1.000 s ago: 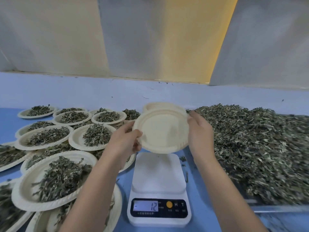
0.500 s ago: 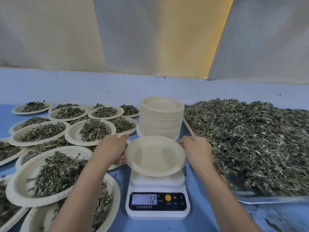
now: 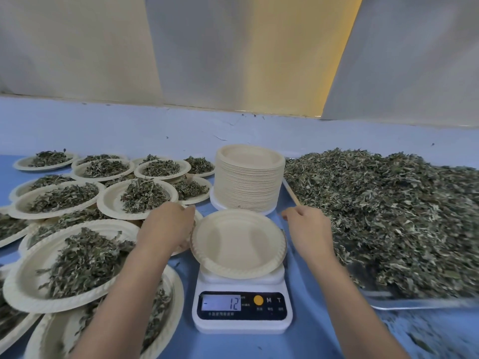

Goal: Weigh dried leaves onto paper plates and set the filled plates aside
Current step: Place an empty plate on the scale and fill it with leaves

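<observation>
Our empty plate (image 3: 238,242) sits on the scale (image 3: 243,320). The right hand (image 3: 308,229) has loosely curled fingers holding nothing; the left hand (image 3: 166,229) hides its fingers. Next we scoop leaves (image 3: 388,216).

Open from above over the empty plate (image 3: 238,242) on the scale (image 3: 242,322); hemmed behind by the plate stack (image 3: 248,182), left by crowded filled plates (image 3: 64,257), right by the leaf heap (image 3: 388,216) on its tray (image 3: 414,304); free only along narrow strips of blue table (image 3: 311,332) either side of the scale.
</observation>
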`<state>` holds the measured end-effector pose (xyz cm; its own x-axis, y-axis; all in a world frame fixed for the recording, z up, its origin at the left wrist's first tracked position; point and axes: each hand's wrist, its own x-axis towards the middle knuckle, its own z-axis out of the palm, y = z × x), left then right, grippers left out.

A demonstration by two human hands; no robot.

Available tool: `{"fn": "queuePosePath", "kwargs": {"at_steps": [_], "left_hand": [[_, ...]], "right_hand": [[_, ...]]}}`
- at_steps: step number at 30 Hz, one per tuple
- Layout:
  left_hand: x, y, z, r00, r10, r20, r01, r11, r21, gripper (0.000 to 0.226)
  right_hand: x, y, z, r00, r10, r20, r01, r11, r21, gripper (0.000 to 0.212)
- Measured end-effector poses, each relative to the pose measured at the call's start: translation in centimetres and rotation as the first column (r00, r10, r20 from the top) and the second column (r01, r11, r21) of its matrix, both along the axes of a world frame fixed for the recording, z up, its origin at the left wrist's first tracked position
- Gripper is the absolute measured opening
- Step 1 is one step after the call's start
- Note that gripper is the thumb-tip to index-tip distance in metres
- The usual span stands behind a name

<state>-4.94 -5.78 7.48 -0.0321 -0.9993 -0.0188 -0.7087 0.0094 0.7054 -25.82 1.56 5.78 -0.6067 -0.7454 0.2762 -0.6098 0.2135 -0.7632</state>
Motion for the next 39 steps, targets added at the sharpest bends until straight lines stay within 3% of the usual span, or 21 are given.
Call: {"fn": "queuePosePath", "kwargs": {"at_steps": [3,5,7,10,13,17,22,27,30,32,35,39], "left_hand": [[-0.4,0.7,0.6,0.994,0.054,0.098,-0.023,0.957,-0.288,0.042],[-1.6,1.6,1.1,0.999,-0.043,-0.01,0.037,0.936,-0.351,0.039],[-3.4,2.4,1.5,0.965,-0.187,-0.184,0.123,0.943,-0.309,0.034],[-6.3,3.5,2.2,0.826,-0.305,-0.474,0.256,0.952,-0.166,0.027],[-8.9,4.1,2.6,0.748,-0.326,-0.579,0.313,0.941,-0.127,0.027],[-11.3,4.3,2.9,0.709,-0.353,-0.61,0.335,0.93,-0.149,0.03],[-12.0,4.5,2.8,0.692,-0.355,-0.628,0.355,0.925,-0.132,0.031],[-11.6,4.7,3.0,0.659,-0.318,-0.681,0.351,0.931,-0.095,0.032],[-11.4,4.6,3.0,0.664,-0.311,-0.68,0.341,0.935,-0.094,0.03],[-11.4,4.6,3.1,0.668,-0.305,-0.679,0.34,0.937,-0.086,0.029],[-11.3,4.6,3.1,0.678,-0.301,-0.67,0.334,0.939,-0.084,0.029],[-11.5,4.6,3.0,0.687,-0.313,-0.656,0.341,0.936,-0.089,0.03]], "right_hand": [[-1.6,0.3,0.0,0.994,-0.087,-0.068,0.085,0.996,-0.039,0.034],[-3.6,0.2,0.1,0.981,-0.128,-0.143,0.124,0.992,-0.035,0.024],[-6.0,-0.5,0.0,0.953,-0.121,-0.278,0.147,0.986,0.073,0.028],[-9.8,-2.0,-0.9,0.901,0.016,-0.433,0.139,0.936,0.323,0.049],[-12.3,-3.6,-2.8,0.872,0.086,-0.482,0.142,0.899,0.415,0.062],[-14.3,-5.9,-4.4,0.929,0.071,-0.363,0.1,0.897,0.43,0.07],[-14.7,-7.2,-4.7,0.946,0.154,-0.285,0.012,0.863,0.505,0.06],[-13.5,-6.8,-3.8,0.92,0.129,-0.37,0.041,0.907,0.419,0.024],[-12.9,-6.4,-3.9,0.893,0.086,-0.441,0.087,0.93,0.357,0.042],[-13.0,-6.3,-4.3,0.887,0.147,-0.437,0.055,0.907,0.417,0.05],[-13.1,-6.3,-4.7,0.891,0.272,-0.363,-0.045,0.849,0.526,0.045],[-12.8,-6.0,-4.7,0.825,0.257,-0.503,0.019,0.877,0.48,0.035]]}}
